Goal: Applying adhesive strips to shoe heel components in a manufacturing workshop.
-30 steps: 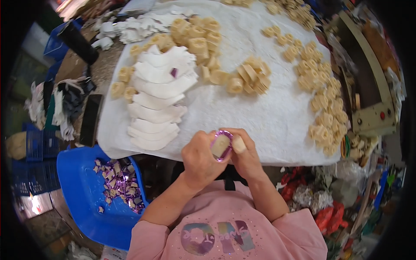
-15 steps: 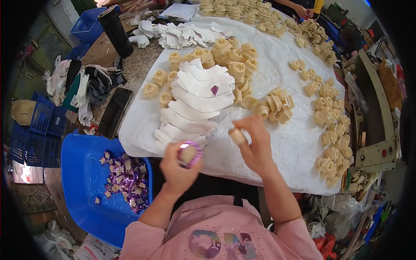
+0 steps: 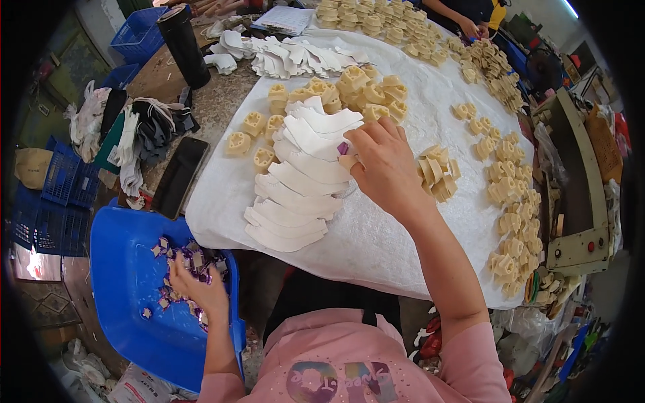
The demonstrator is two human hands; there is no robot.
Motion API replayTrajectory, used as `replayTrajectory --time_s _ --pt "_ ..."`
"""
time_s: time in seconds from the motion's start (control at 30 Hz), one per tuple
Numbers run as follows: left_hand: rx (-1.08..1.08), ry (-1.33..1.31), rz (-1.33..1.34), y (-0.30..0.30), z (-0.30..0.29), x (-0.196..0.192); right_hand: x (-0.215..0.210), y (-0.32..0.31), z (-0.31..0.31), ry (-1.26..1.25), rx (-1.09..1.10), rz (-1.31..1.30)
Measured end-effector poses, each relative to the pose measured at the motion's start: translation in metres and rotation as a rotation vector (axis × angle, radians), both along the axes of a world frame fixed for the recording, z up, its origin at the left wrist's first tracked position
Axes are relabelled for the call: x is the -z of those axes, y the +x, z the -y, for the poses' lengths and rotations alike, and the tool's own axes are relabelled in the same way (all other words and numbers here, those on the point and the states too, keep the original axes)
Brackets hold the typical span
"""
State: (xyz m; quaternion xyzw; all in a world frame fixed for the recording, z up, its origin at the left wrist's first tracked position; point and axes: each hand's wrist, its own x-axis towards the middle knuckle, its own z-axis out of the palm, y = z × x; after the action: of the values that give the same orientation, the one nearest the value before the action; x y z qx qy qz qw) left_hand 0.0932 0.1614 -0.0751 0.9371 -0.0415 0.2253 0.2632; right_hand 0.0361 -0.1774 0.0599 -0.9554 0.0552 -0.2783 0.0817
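Over the blue basin (image 3: pixel 127 295) at the lower left hovers my left hand (image 3: pixel 201 289), its fingers apart and nothing visible in them. Below it lies a heap of shiny purple and beige pieces (image 3: pixel 195 258). My right hand (image 3: pixel 390 164) is stretched out at the right edge of a fanned row of white curved pieces (image 3: pixel 302 178). Its thumb and fingers are curled close together beside a small purple piece (image 3: pixel 342 148) lying on the row; whatever is between the fingertips cannot be made out. Just beyond are cream hollow moulded pieces (image 3: pixel 356 80).
A white sheet (image 3: pixel 376 248) covers the table. More cream pieces (image 3: pixel 514 208) line its right side. At the left stand a black bottle (image 3: pixel 183 47) and a black phone (image 3: pixel 180 176). A grey machine (image 3: pixel 581 188) is at the right. Another person's hand (image 3: pixel 469 27) shows at the far edge.
My left hand has moved down and left over the basin, and the purple round piece with a beige middle has left it. My right hand has moved away from me to the white row.
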Motion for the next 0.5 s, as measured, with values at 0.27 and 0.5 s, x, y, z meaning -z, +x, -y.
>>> replayTrajectory --time_s 0.27,0.5 --pt "0.917 -0.284 0.092 0.002 0.131 -0.071 -0.003 0.015 -0.012 -0.092 0.074 -0.108" --pt "1.065 -0.209 0.177 0.01 0.185 -0.078 -0.003 0.013 -0.005 0.029 0.026 -0.092"
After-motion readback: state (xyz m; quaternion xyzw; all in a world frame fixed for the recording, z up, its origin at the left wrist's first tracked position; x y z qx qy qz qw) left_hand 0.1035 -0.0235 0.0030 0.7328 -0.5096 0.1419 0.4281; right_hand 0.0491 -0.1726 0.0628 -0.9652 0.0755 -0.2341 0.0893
